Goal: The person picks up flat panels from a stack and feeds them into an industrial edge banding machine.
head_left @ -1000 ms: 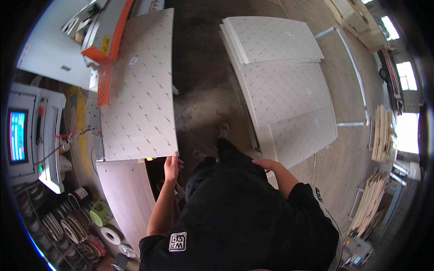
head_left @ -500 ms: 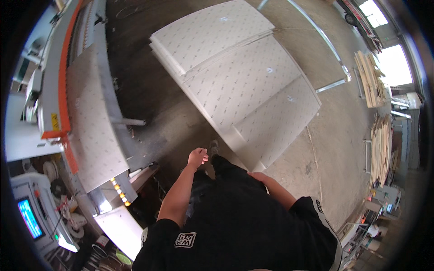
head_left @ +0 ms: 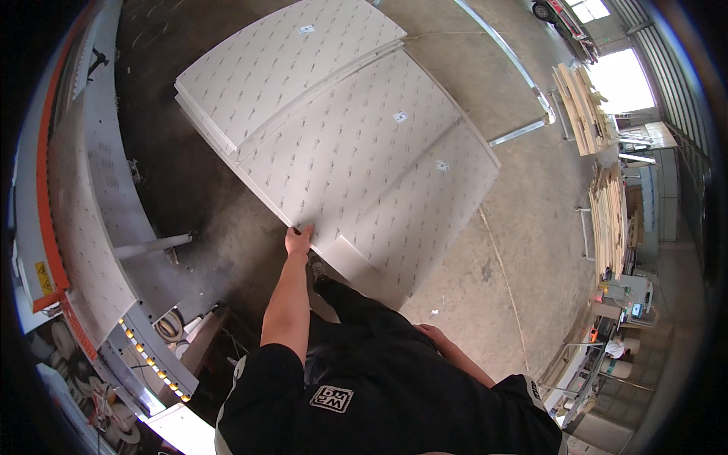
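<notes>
My left hand [head_left: 299, 240] reaches forward and grips the near-left edge of a large light grey panel [head_left: 334, 167]. Its thumb lies on top and its fingers curl at the edge. The panel is covered with small repeated printed marks and lies on a stack. Farther off, another printed panel [head_left: 280, 72] overlaps it. A small pale strip [head_left: 353, 262] rests near the corner closest to me. By my hip is my right hand [head_left: 432, 334], away from the stack; its fingers are mostly hidden behind my black shirt.
On the left stands a long machine with an orange strip [head_left: 47, 212], a sheet [head_left: 85, 250] on its bed and a row of yellow rollers [head_left: 148, 360]. A metal floor frame [head_left: 519, 133] borders the stack's far right. Wooden boards [head_left: 607, 220] are stacked at the right.
My left hand has moved forward from in front of my body to the panel's edge and taken hold. The view has shifted, so the stack sits farther left. My right hand stays by my hip.
</notes>
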Action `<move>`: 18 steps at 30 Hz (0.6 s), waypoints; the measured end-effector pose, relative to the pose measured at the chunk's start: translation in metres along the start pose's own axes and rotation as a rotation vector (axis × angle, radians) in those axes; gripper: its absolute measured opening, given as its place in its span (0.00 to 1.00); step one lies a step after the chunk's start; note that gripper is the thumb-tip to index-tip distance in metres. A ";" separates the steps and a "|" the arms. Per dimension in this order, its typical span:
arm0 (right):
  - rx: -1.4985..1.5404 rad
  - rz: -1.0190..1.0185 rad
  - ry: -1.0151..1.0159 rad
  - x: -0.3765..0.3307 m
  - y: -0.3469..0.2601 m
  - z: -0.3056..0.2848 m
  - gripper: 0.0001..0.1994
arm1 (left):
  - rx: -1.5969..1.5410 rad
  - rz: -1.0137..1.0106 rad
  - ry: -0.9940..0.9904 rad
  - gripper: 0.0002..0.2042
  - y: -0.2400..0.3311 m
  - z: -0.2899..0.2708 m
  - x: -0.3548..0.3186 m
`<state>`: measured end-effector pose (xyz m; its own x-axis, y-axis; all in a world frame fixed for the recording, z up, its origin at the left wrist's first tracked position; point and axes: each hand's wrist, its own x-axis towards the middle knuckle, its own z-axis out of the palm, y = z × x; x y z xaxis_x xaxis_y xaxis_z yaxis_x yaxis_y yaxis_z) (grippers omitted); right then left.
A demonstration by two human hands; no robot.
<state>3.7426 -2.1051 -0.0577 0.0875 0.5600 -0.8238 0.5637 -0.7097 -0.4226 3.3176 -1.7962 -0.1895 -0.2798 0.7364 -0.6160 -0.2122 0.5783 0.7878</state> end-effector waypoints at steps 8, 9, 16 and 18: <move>-0.412 -0.286 -0.018 0.037 -0.051 -0.012 0.23 | -0.183 -0.243 -0.054 0.21 -0.040 -0.006 -0.091; -0.478 -0.344 -0.014 0.047 -0.047 -0.016 0.23 | -0.197 -0.260 -0.065 0.21 -0.048 -0.010 -0.100; -0.338 -0.268 -0.055 0.098 -0.114 -0.021 0.20 | -0.249 -0.249 -0.025 0.17 -0.067 -0.144 -0.160; -0.262 -0.227 -0.032 0.114 -0.146 -0.025 0.19 | -0.351 -0.202 0.000 0.15 -0.075 -0.185 -0.188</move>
<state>3.6907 -1.9268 -0.0808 -0.0871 0.6745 -0.7331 0.7576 -0.4329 -0.4884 3.2128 -2.0430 -0.1321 -0.1993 0.6201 -0.7587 -0.5699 0.5565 0.6046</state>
